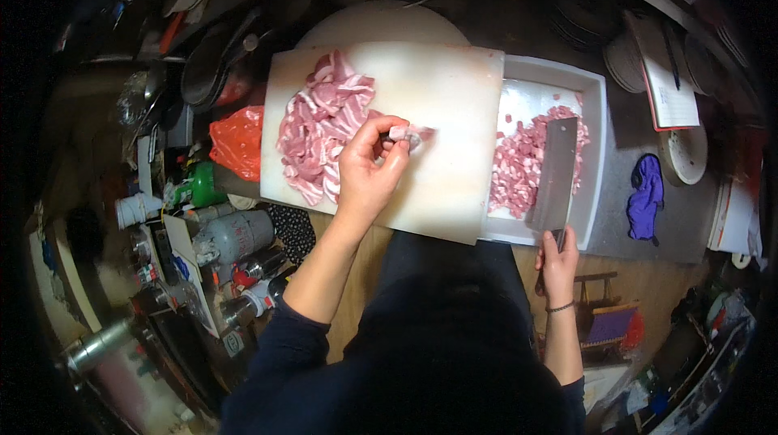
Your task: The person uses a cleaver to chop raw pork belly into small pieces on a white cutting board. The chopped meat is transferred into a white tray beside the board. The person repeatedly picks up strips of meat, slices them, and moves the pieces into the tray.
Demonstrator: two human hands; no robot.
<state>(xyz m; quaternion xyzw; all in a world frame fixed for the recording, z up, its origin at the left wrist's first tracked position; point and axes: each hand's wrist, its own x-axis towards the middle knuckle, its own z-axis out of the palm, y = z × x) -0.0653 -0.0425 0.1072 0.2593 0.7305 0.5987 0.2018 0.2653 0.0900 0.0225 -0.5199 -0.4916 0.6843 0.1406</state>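
Note:
My left hand (372, 161) pinches a small strip of raw meat (413, 133) between thumb and fingers, above the white cutting board (450, 88). To its left on the board lies a heap of sliced raw pork (322, 113), streaked with fat; my hand hides part of it. My right hand (559, 258) grips the handle of a cleaver (556, 167). The broad blade is over a white plastic tray (594, 131), which sits beside the board's right edge. Diced meat (516, 167) fills much of the tray, partly covered by the blade.
A red plastic bag (238, 142) touches the board's left side. Right of the tray are a purple cloth pouch (645, 198) and an open notebook (665, 76) with a pen. A round board (383, 24) stands behind; a gas cylinder (237, 235) is at lower left.

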